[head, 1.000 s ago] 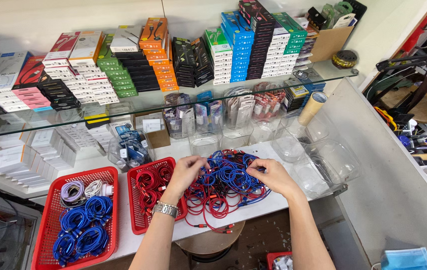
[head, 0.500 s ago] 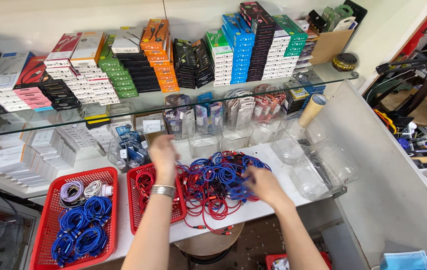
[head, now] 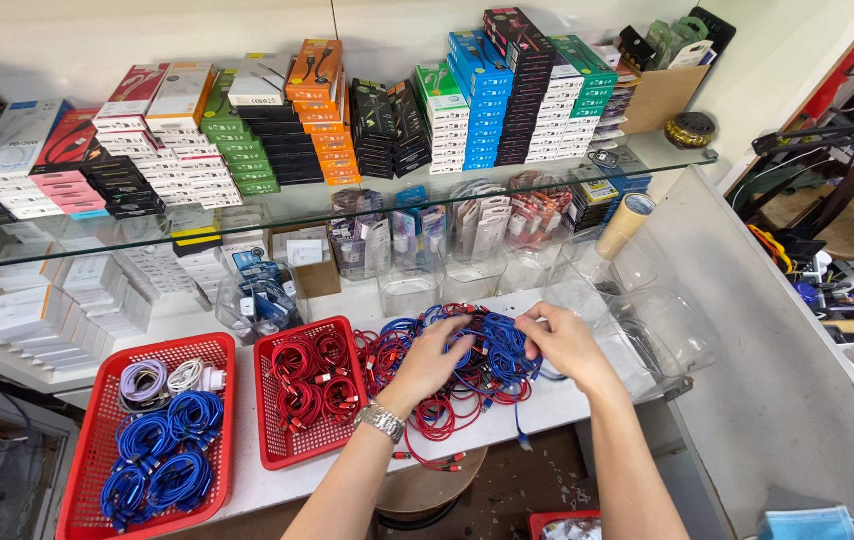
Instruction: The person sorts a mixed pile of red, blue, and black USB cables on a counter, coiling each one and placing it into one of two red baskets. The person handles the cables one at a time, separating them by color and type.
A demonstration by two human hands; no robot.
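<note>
At your far left sits a red basket [head: 87, 440] holding coiled blue cables [head: 162, 460] with a few white and lilac coils at its top end. Just to its right a second red basket [head: 269, 400] holds coiled red cables [head: 312, 385].

Right of that, loose on the white counter [head: 537, 410], lies the tangled pile [head: 437, 365] of red and blue cables, touching the second basket's edge. This is where you are at work: the step looks like picking one cable out of the heap.

Your left hand [head: 434, 360], with a watch [head: 380, 422] on its wrist, lies across the pile, fingers curled down into the strands; whether they grip one cable or only press the heap, I cannot tell.

Your right hand [head: 565, 343] is just beside it, thumb and fingertips pinched shut on a blue cable [head: 502, 350] at the pile's right side, the other fingers loosely bent.

Freeing that blue strand will likely call for holding the heap down with your left while you draw slowly with your right, since red loops cross over it and could drag along.

Empty clear tubs [head: 662, 330] stand at the far right.
</note>
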